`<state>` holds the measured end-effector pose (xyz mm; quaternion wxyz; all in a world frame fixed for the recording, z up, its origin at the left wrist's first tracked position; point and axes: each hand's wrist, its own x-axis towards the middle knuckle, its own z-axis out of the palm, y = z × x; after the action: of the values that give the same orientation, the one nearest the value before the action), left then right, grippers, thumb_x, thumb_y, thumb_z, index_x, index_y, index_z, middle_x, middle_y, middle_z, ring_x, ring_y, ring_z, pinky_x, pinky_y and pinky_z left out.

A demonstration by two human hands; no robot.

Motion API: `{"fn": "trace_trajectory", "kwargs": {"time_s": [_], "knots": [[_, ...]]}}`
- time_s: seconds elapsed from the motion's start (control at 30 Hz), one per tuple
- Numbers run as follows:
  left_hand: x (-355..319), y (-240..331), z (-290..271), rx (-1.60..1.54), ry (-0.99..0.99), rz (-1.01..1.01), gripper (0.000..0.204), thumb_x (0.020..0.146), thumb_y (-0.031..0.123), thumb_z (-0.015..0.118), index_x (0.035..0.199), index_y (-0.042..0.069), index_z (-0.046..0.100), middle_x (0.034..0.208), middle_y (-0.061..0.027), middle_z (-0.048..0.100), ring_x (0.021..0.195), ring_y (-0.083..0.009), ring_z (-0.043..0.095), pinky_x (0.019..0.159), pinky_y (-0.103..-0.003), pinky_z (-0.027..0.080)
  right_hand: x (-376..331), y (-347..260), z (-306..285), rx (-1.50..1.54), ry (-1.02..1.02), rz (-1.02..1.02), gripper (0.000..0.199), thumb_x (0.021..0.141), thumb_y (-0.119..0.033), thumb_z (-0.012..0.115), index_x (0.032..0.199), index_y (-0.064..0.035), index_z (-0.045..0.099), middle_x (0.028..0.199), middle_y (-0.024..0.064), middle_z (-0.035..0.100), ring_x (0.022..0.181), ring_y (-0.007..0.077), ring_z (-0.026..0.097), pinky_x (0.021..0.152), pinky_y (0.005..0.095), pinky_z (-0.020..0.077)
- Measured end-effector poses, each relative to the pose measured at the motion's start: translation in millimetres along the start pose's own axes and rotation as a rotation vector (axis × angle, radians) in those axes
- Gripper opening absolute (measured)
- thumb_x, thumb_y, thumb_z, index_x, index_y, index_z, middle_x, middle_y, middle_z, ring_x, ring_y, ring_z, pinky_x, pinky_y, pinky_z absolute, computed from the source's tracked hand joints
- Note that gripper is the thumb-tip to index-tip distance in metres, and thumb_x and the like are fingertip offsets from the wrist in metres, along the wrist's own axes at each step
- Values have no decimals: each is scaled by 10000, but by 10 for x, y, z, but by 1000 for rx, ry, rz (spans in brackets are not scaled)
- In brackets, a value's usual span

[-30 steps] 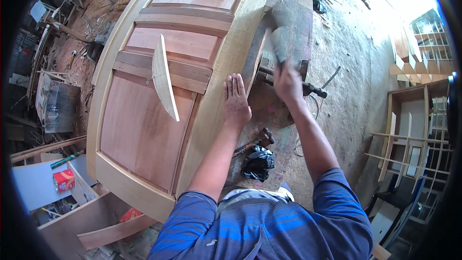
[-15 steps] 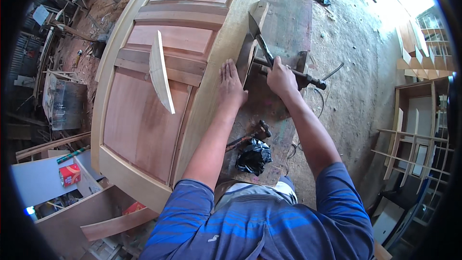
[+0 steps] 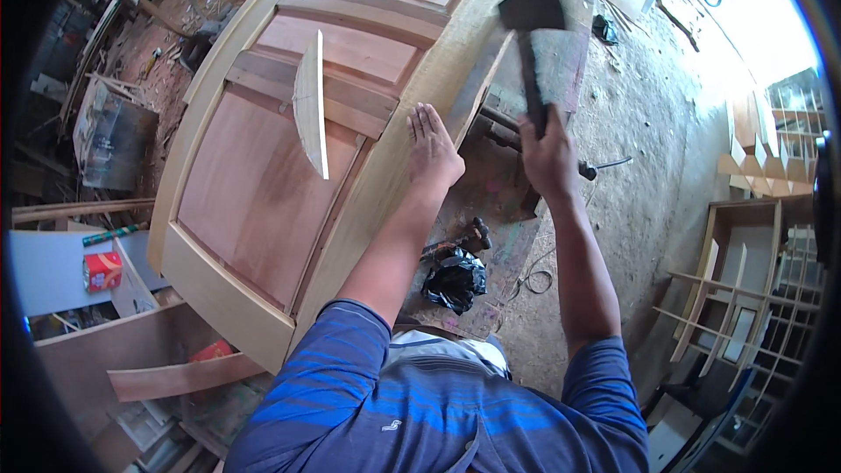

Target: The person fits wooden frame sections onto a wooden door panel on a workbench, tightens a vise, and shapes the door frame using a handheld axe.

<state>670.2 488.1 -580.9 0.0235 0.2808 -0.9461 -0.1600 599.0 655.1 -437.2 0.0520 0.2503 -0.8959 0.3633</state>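
A wooden panelled door [image 3: 357, 236] lies across the workbench [image 3: 491, 223]. My left hand [image 3: 433, 147] rests on its pale right-hand frame edge, fingers stretched out and holding nothing. My right hand [image 3: 552, 158] is closed around the dark handle of a putty knife [image 3: 534, 7], whose wide, flared blade is raised above the door's edge and the bench. On the door's panels sits a loose curved wood offcut [image 3: 310, 109]. Beneath my right hand is a metal vise [image 3: 499, 130] at the bench, partly hidden by that hand.
A black plastic bag [image 3: 455, 280] and a hammer [image 3: 473, 236] lie on the bench near my body. Cabinet frames [image 3: 745, 271] stand at the right. Wood boards [image 3: 188, 377] and a red box [image 3: 102, 271] are at the lower left.
My right hand has lifted the putty knife up and to the right, away from the door's edge, turning its blade broadside. My left hand stays on the door frame. The view has shifted slightly.
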Motion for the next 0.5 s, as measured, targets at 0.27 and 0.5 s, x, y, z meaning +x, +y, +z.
{"fn": "trace_trajectory", "kwargs": {"time_s": [0.27,0.5], "knots": [[-18,-10,-95,-14,-14,32,891,892,170,592,1590,-184,167,1691,-362,181,1609,-458,154,1335,-504,84,-328,-39,528,-175,-90,66,307,1027,-242,633,1159,7,512,917,285,732,816,489,720,699,584,551],[62,-15,39,54,59,-22,1066,837,241,737,1595,-182,118,1699,-369,127,1615,-476,81,1333,-523,80,-450,351,640,-219,-273,110,363,1018,-285,615,1234,-22,489,920,329,720,892,536,700,789,633,543]]}}
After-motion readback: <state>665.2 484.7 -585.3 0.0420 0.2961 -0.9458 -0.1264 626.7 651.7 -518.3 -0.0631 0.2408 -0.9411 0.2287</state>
